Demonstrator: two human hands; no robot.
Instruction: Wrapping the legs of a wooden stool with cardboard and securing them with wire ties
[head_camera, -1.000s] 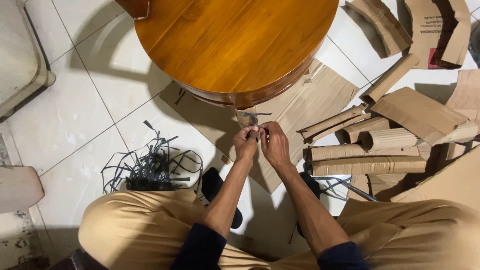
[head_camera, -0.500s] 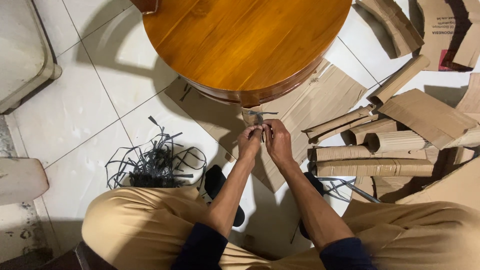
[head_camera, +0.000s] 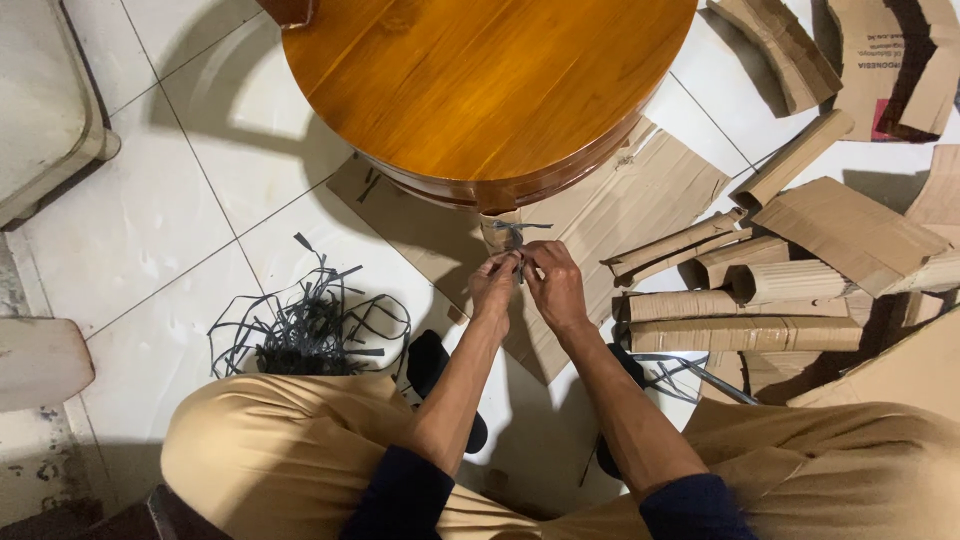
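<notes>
Grey plastic strap (head_camera: 516, 236), knotted just below the rim of the round wooden tabletop (head_camera: 480, 85), ends sticking out left and right, tied around a cardboard-wrapped leg (head_camera: 497, 232). Pinched from both sides: left hand (head_camera: 493, 284) in a clenched grip on the strap's lower part, fingertips against the knot; right hand (head_camera: 555, 287) likewise clenched on the strap, thumb and forefinger meeting those of the left. Both hands touching each other, held over a flat sheet of cardboard (head_camera: 610, 205) spread on the white tiled floor (head_camera: 180, 215) under the tabletop. To the left, well apart from the hands, a loose tangle of dark cut straps (head_camera: 305, 325) lying on the tiles. To the right, a heap of rolled and folded cardboard pieces (head_camera: 780, 285), some corrugated tubes lying side by side. Nearer the body, tan trousers (head_camera: 270, 450) on both knees, dark blue sleeves (head_camera: 400, 495) pushed up, a black shoe (head_camera: 435, 370) between the left forearm and the strap pile.
</notes>
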